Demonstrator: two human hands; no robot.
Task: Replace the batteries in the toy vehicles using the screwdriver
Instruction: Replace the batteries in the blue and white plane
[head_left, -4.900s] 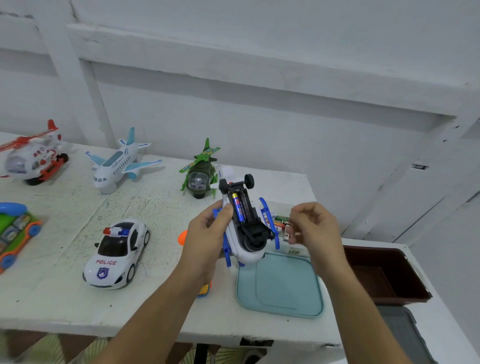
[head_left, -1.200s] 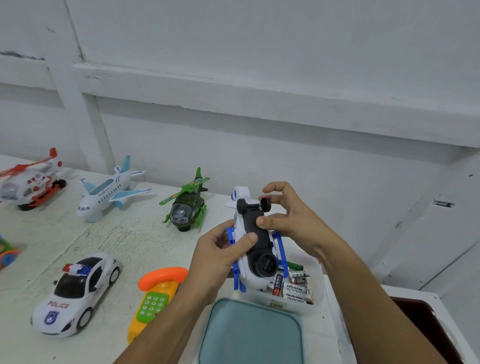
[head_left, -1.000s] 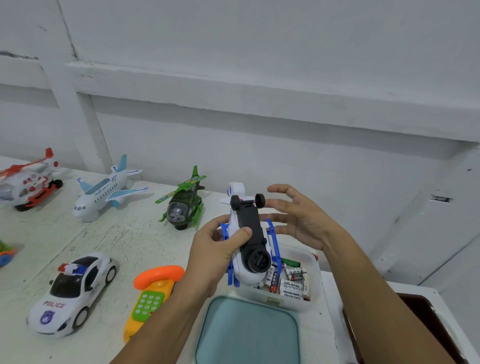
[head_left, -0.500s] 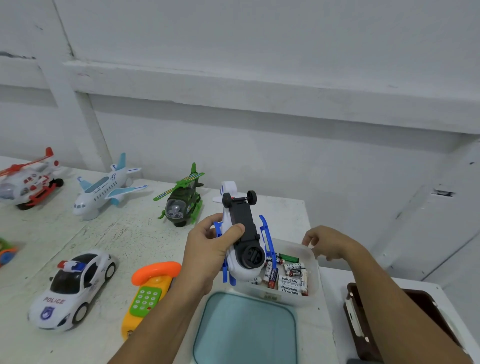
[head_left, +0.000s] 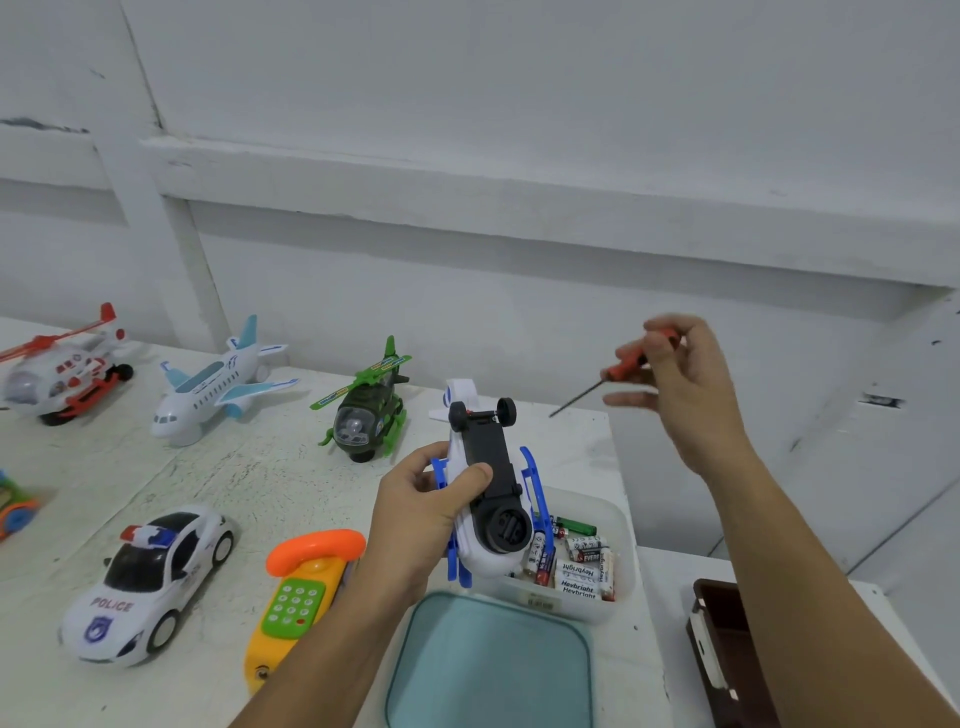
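Observation:
My left hand (head_left: 415, 512) grips a white and blue toy helicopter (head_left: 488, 488) upside down above the table, its black underside and wheels facing up, the battery cover closed. My right hand (head_left: 680, 384) is raised to the right of it and pinches a small red-handled screwdriver (head_left: 615, 370), whose thin shaft points down-left toward the toy without touching it. A clear tub of batteries (head_left: 576, 558) sits just under the toy's nose.
On the white table (head_left: 249, 467) stand a green helicopter (head_left: 366, 410), a white airplane (head_left: 218, 382), a red and white helicopter (head_left: 62, 369), a police car (head_left: 145, 582) and an orange toy phone (head_left: 301, 587). A teal lid (head_left: 488, 670) lies near me, a brown bin (head_left: 727, 654) at right.
My right hand left the toy's underside, reached down to the right beyond the tub, and has come up holding the screwdriver. The left hand keeps holding the inverted toy.

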